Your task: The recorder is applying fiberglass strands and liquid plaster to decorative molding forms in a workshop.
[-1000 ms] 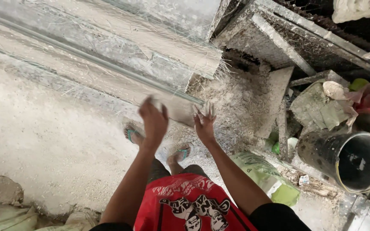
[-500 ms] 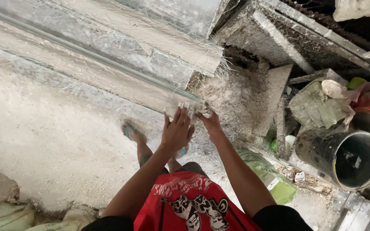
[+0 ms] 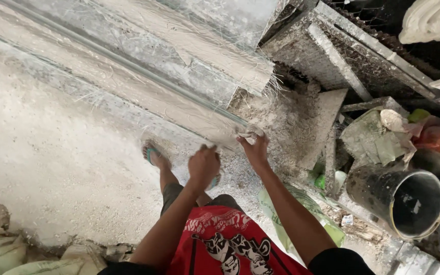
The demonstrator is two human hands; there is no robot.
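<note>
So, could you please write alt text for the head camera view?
Seen from above, a person's right hand grips the end of a long plaster strip over a dusty floor, the left hand close beside it. A black bucket stands at right.

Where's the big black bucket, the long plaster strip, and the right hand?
black bucket [image 3: 378,191], head view, on its outer side wall.
plaster strip [image 3: 143,94], head view, on its top face.
right hand [image 3: 254,148], head view, on the hand's back.

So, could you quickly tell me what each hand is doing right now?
Left hand: curled into a loose fist, apparently empty, just short of the plaster strip.
Right hand: fingers gripping the strip's near end.
</note>
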